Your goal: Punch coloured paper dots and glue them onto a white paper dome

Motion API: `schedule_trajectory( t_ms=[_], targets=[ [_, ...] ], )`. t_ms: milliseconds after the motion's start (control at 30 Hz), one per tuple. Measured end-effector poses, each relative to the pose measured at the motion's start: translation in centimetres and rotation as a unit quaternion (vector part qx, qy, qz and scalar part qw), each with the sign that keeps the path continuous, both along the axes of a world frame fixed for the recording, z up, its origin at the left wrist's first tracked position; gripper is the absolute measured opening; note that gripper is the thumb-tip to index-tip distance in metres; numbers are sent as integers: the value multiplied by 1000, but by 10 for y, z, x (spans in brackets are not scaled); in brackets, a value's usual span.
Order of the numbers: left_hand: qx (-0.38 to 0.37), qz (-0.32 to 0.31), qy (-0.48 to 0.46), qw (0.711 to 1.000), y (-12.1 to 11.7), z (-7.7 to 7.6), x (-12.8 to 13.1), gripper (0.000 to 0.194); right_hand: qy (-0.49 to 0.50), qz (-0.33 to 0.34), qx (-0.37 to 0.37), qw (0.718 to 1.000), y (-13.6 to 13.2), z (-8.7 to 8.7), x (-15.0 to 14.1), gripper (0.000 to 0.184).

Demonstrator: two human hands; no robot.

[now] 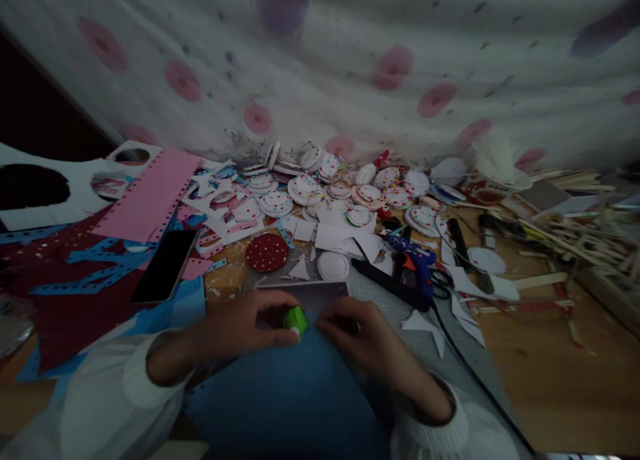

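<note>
My left hand [253,323] is closed around a small bright green object [295,320] with a whitish lower end. Its exact kind I cannot make out. Just to the right, my right hand [363,333] has its thumb and fingers drawn together, and anything between them is hidden. Both hands are over the far end of a blue sheet [290,407] that stretches toward me. Beyond the fingertips shows the greyish edge of a flat piece [305,288]. A dark red dotted disc [267,253] and a white disc [333,266] lie just past it.
A blue glue gun [417,263], black-handled scissors [441,283] and a black cable [480,380] are on the right. Wooden sticks [575,233] pile up farther right. At left lie a phone [166,265] and pink dotted card [150,193]. Dotted paper discs [305,188] heap up behind.
</note>
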State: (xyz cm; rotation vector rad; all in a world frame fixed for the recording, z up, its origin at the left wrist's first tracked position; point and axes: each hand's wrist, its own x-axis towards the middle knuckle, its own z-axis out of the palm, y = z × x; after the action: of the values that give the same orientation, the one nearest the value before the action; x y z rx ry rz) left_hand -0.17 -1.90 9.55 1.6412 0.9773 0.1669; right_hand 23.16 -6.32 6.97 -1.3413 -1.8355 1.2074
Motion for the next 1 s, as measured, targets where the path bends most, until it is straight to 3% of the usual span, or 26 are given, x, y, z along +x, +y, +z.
schedule_trajectory(
  t_ms=[233,567,1000],
  targets=[
    [31,-28,38,998,3,5,-1,33,6,-13,8,1000,2,-6,1,11],
    [-59,-16,-19,998,3,-3,2,42,13,-12,8,1000,2,-7,1,11],
    [17,-56,71,996,4,12,7,34,0,-12,-3,1000,0,-3,-1,11]
  ],
)
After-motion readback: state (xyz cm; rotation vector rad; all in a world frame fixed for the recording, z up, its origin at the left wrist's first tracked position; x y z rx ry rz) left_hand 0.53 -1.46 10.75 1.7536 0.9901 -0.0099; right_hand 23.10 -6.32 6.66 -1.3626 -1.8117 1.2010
